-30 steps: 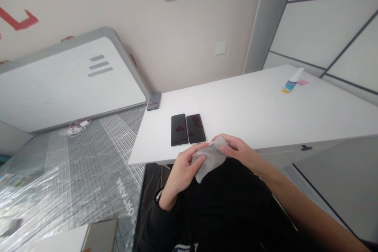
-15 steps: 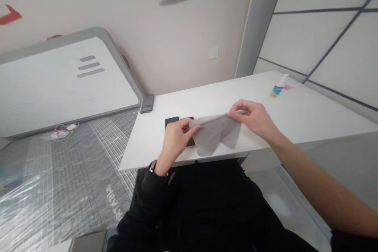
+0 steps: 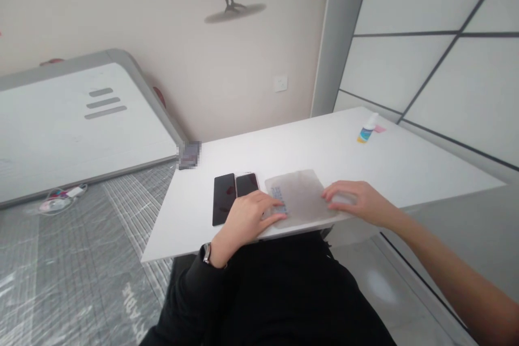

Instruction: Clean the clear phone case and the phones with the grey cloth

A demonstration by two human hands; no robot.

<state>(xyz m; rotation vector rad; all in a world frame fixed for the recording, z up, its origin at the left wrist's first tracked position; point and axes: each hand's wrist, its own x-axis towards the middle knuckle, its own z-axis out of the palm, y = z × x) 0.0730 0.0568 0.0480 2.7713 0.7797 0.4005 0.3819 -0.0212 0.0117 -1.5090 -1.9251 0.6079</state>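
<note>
A thin grey cloth [image 3: 302, 194] with small blue print near its left side lies spread on the white table [image 3: 259, 146], at the front edge. My left hand [image 3: 249, 216] rests at the cloth's left edge, fingers extended and thumb apart. On the right edge, my right hand [image 3: 357, 200] touches the cloth with its fingertips, and a gap shows between its thumb and fingers. Left of the cloth, a larger black-screened phone [image 3: 224, 200] lies beside a smaller phone [image 3: 246, 184], which my left hand partly covers.
A white spray bottle [image 3: 367, 128] with a blue and yellow label lies at the right rear, by a pink slip [image 3: 380, 129]. A blurred dark object [image 3: 189, 155] sits at the left rear corner. Beyond it stands a white bed panel [image 3: 60, 119].
The cloth went from hanging gathered between my hands to lying flat on the table. Both hands came down, and the phones are more exposed. The view has shifted.
</note>
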